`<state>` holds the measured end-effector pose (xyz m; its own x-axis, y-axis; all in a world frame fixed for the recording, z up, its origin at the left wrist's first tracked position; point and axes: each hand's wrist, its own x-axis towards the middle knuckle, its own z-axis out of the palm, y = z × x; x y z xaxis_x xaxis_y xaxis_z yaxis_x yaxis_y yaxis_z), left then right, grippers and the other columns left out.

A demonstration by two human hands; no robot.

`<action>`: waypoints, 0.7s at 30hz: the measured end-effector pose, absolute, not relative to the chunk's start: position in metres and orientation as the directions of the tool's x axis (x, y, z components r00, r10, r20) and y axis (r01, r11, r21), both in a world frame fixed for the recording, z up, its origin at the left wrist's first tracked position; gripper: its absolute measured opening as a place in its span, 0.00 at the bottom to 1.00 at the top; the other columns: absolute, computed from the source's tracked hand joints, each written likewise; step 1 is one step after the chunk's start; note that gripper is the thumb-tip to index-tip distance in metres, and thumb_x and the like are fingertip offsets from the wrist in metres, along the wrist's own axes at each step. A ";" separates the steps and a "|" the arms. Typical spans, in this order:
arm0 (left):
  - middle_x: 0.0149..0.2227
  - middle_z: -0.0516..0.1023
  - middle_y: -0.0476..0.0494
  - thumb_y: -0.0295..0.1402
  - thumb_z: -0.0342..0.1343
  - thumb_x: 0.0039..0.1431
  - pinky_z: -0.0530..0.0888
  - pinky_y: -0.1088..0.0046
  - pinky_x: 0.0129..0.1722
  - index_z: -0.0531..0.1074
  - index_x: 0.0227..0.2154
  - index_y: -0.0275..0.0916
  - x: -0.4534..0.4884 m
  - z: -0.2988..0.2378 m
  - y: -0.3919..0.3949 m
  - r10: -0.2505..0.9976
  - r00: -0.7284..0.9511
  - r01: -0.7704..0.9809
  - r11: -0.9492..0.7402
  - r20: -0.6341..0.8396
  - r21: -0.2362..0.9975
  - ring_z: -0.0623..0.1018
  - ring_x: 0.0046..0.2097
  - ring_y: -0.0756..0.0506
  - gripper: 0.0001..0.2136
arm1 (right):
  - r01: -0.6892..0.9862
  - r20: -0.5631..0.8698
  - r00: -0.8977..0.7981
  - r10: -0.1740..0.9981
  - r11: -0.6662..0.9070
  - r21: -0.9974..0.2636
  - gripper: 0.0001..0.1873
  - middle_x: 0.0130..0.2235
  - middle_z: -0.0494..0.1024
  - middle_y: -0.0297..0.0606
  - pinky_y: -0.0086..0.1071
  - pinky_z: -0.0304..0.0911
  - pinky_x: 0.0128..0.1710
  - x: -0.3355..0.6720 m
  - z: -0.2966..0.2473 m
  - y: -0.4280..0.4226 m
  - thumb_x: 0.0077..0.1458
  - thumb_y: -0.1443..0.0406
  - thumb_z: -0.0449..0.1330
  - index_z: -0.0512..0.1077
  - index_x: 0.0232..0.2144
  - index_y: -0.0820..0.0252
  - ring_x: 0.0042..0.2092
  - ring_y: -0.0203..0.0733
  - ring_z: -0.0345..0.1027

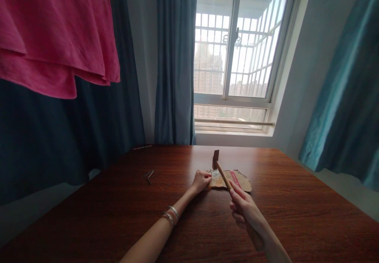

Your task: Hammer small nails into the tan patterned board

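My right hand [243, 200] is wrapped round the wooden handle of a hammer [222, 174]. The hammer's head is raised over the left part of a flat piece of cardboard [244, 182], which has a ragged top edge, many small dark marks and a pink band. At the cardboard's left end, my left hand [201, 179] rests with its fingers closed in a pinch. A thin, dark upright nail [211, 174] shows at those fingertips, its lower end hard to make out. Bracelets circle the left wrist.
Several loose nails [149, 175] lie on the brown wooden table [124, 215], left of my left hand. A pink cloth [59, 38] hangs at the upper left. Behind the table are blue curtains [176, 66] and a barred window [231, 101].
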<state>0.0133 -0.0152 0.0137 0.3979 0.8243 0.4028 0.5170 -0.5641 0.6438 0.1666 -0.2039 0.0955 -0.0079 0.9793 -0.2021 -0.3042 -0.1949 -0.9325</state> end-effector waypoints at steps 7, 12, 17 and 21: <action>0.19 0.71 0.48 0.31 0.50 0.49 0.59 0.77 0.28 0.73 0.16 0.34 0.012 0.018 -0.018 0.836 0.407 0.519 -0.542 0.367 0.660 0.66 0.25 0.51 0.11 | -0.302 -0.208 -0.065 0.976 -0.218 -0.928 0.46 0.18 0.60 0.23 0.17 0.41 0.10 0.164 0.094 -0.205 0.50 0.51 0.61 0.46 0.65 0.55 0.12 0.24 0.45; 0.20 0.72 0.47 0.32 0.50 0.49 0.60 0.76 0.29 0.74 0.18 0.34 0.013 0.014 -0.016 0.849 0.388 0.511 -0.523 0.359 0.683 0.67 0.27 0.49 0.12 | -0.287 -0.171 -0.069 0.983 -0.184 -0.940 0.47 0.18 0.61 0.23 0.18 0.42 0.08 0.164 0.095 -0.206 0.50 0.50 0.60 0.43 0.65 0.54 0.11 0.24 0.45; 0.19 0.70 0.49 0.31 0.49 0.48 0.58 0.76 0.28 0.72 0.16 0.34 0.013 0.009 -0.011 0.832 0.405 0.509 -0.550 0.379 0.663 0.66 0.25 0.50 0.11 | -0.256 -0.200 -0.034 0.979 -0.201 -0.945 0.48 0.17 0.61 0.22 0.18 0.42 0.08 0.163 0.095 -0.205 0.50 0.50 0.60 0.44 0.65 0.58 0.11 0.24 0.44; 0.18 0.68 0.49 0.31 0.49 0.49 0.57 0.76 0.27 0.70 0.15 0.34 0.013 0.010 -0.012 0.816 0.413 0.510 -0.575 0.404 0.639 0.65 0.24 0.51 0.12 | -0.265 -0.168 -0.046 0.985 -0.174 -0.948 0.45 0.18 0.61 0.23 0.18 0.40 0.08 0.163 0.101 -0.207 0.52 0.51 0.59 0.43 0.65 0.55 0.11 0.24 0.46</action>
<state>0.0126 -0.0118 0.0097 0.4131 0.8160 0.4042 0.5104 -0.5751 0.6393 0.1626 -0.2071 0.1009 -0.0463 0.9848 -0.1675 -0.2651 -0.1738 -0.9484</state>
